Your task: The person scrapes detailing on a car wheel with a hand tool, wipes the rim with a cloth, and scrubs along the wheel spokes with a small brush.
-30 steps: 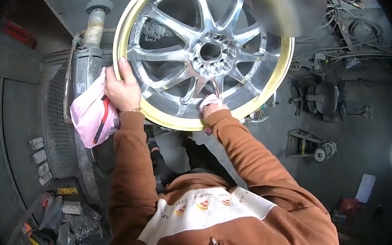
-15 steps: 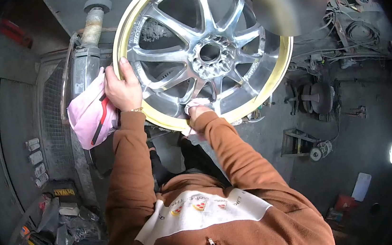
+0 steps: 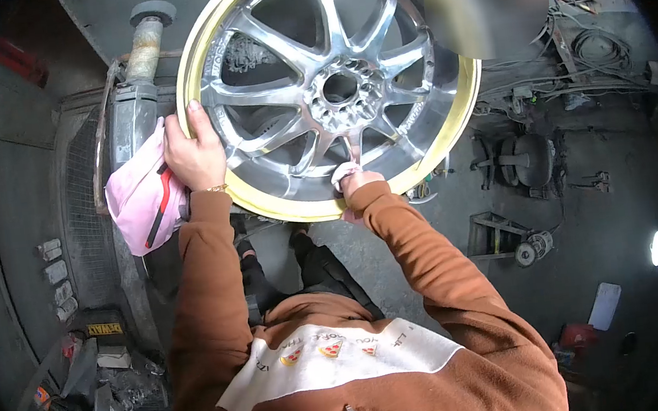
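A polished multi-spoke alloy wheel [image 3: 342, 104] with yellow tape round its rim is in front of me, its spoked face toward me. My left hand [image 3: 197, 151] is closed round the taped left edge, thumb on the front. Beside that hand is a pink cloth [image 3: 136, 198] with a red and black strip across it. In my right hand [image 3: 362, 186] is a small pale pink rag [image 3: 345, 172], pressed on the wheel near the base of the lower spoke. My right fingers are partly hidden by the rag and sleeve.
A grey machine with a round-topped post [image 3: 146, 52] stands at left. A DeWalt case [image 3: 105, 325] and bagged clutter lie lower left. At right are a motor on a stand [image 3: 534, 248], a dark stool-like object [image 3: 529, 160] and coiled cables [image 3: 602, 52].
The rag in my right hand has moved a little right along the lower wheel, onto the lower spoke's base. My left hand keeps its hold; the whole view has shifted slightly.
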`<state>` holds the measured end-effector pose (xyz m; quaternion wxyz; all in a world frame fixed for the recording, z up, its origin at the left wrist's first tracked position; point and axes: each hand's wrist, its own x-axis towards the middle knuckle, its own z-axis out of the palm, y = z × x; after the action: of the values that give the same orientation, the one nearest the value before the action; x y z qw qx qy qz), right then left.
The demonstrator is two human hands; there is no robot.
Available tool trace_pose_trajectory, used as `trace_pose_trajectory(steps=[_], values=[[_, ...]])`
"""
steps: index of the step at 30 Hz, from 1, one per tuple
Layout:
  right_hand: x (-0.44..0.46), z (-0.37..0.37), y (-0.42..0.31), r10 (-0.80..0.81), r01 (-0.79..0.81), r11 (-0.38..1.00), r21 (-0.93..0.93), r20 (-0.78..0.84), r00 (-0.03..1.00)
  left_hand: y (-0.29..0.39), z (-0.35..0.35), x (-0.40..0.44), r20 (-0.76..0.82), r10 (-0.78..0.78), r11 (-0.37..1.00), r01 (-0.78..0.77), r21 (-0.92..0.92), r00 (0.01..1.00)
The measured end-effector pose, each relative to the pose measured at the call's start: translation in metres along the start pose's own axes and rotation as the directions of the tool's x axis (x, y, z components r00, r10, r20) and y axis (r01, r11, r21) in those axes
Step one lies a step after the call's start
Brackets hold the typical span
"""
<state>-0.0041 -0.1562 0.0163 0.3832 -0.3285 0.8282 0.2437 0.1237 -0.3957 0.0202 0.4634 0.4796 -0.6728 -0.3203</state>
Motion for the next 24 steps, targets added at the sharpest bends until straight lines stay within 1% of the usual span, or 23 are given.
trace_pose_trajectory(steps=[1,3,5,6,7,9,10,11,12,14,15,16,17,19,20,21,23,24], values=[[0.006,0.004,-0.004,0.002,-0.002,1.0,-0.003,-0.003,1.0,-0.001,0.0,0.0,-0.002,-0.002,1.0,0.002,-0.012,1.0],[0.019,0.005,-0.029,-0.003,-0.005,0.995,0.1,0.086,0.996,-0.002,0.002,-0.001,-0.04,0.032,0.999,-0.032,-0.002,0.999],[0.012,-0.007,-0.053,-0.09,0.09,0.996,0.009,-0.002,0.996,-0.002,0.001,-0.001,-0.015,0.014,1.0,-0.014,0.012,1.0],[0.007,-0.009,-0.055,-0.086,0.086,0.996,-0.027,0.002,0.996,0.002,-0.001,-0.002,-0.003,0.001,1.0,-0.001,-0.016,1.0],[0.007,-0.006,-0.048,-0.108,0.106,0.99,-0.097,-0.014,0.994,0.003,-0.001,-0.001,0.004,-0.008,0.999,0.008,-0.047,1.0],[-0.016,-0.025,-0.026,0.024,-0.027,0.999,0.033,0.096,0.995,0.001,0.0,-0.001,0.008,-0.012,1.0,0.013,-0.02,1.0],[-0.007,-0.019,-0.012,0.047,-0.057,0.993,0.103,0.098,0.994,0.0,0.001,-0.002,0.006,-0.01,1.0,0.01,-0.017,1.0],[0.004,0.001,0.008,-0.063,0.063,0.998,0.016,0.019,0.998,-0.004,0.0,-0.002,0.001,-0.012,1.0,0.012,-0.007,1.0],[0.03,0.021,0.016,-0.078,0.073,0.996,0.053,0.09,0.993,-0.004,0.0,-0.001,-0.001,-0.009,1.0,0.009,0.004,1.0],[0.039,0.026,-0.001,-0.105,0.095,0.985,0.141,0.059,0.993,-0.001,0.0,-0.002,-0.028,-0.007,1.0,0.008,0.028,1.0],[0.021,0.015,-0.031,-0.108,0.114,0.976,0.184,-0.041,0.993,0.0,0.002,-0.001,-0.028,-0.013,1.0,0.014,0.026,1.0],[0.01,0.004,-0.052,-0.085,0.098,0.987,0.13,-0.102,0.991,0.0,0.003,-0.001,-0.032,-0.013,1.0,0.014,0.025,0.999],[0.009,0.006,-0.056,-0.057,0.068,0.989,0.129,-0.086,0.995,-0.003,0.002,-0.002,-0.028,-0.004,1.0,0.004,0.016,1.0],[0.011,0.016,-0.043,-0.014,0.018,1.0,0.023,-0.139,0.99,-0.006,0.002,-0.003,-0.015,0.009,1.0,-0.009,0.006,1.0],[0.005,0.011,-0.027,0.021,-0.016,0.997,0.08,-0.065,0.998,-0.006,0.001,-0.004,-0.004,0.002,0.999,-0.002,0.035,1.0],[-0.003,-0.01,-0.017,0.051,-0.051,0.99,0.132,0.005,0.999,-0.006,0.001,-0.002,0.001,-0.002,0.998,0.002,0.063,1.0],[0.043,0.022,-0.011,-0.099,0.066,0.988,0.138,0.247,0.964,-0.007,0.002,-0.002,-0.022,0.002,0.998,0.0,0.062,1.0],[0.033,0.02,-0.027,-0.071,0.064,0.984,0.165,0.036,0.997,-0.007,0.003,-0.002,-0.032,0.009,0.998,-0.007,0.057,0.999]])
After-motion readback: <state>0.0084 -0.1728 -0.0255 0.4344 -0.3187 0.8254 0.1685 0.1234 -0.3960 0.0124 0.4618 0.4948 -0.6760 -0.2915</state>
